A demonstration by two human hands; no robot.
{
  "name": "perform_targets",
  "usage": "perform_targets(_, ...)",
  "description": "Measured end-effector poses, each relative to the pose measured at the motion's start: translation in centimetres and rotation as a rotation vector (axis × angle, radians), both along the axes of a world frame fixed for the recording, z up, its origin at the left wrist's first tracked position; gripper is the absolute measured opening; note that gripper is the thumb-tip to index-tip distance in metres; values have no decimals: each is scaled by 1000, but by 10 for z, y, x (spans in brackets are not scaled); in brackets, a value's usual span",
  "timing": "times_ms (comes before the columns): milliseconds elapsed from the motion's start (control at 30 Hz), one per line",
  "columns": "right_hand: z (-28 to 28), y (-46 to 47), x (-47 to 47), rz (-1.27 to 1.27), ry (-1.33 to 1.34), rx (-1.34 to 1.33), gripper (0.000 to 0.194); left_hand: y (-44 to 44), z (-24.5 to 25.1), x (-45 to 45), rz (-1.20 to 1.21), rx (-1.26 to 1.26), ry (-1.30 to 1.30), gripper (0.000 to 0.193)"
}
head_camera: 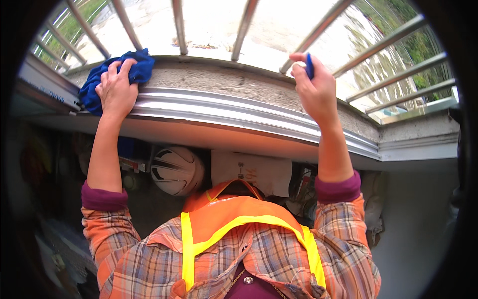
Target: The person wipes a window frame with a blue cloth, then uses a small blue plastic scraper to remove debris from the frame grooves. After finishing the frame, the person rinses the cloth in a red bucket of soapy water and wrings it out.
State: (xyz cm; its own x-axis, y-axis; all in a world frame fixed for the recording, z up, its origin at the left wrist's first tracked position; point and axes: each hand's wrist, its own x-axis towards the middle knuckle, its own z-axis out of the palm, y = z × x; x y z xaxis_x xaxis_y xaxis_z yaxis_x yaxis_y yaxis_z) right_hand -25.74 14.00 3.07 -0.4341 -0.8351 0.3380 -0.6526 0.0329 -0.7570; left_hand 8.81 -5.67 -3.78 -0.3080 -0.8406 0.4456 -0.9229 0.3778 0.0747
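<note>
My left hand (118,89) is spread over a crumpled blue cloth (91,86), with its fingers curled into the fabric. The cloth lies across the left end of the aluminium window track (209,106) and the rough concrete sill (220,79), against the window frame's side. In my right hand (317,89) is a small blue object (309,66), pinched near the thumb; most of it is hidden, so its kind is unclear. That hand is raised over the sill's right part, close to the foot of a metal railing bar (313,37).
Metal bars (244,30) stand along the sill's outer edge. Below the inner ledge (224,130) are a white helmet (175,170), a pale printed sack (250,170) and dark clutter. At the right, the track meets a corner (380,149).
</note>
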Motion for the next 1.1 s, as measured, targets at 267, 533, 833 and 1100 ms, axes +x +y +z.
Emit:
perform_targets(267,-35,178,-57,-250,-573,-315,15,78,9,-110,-496,57,130,42)
perform_targets(533,-69,284,-86,-469,-760,-492,14,227,11,-322,-974,314,301,48)
perform_targets(833,-81,351,-112,-559,-831,-571,14,338,41,-568,-1048,1089,822,36)
perform_targets(1100,-89,395,-131,-578,-921,-609,14,295,143,-586,-1268,1562,1540,26)
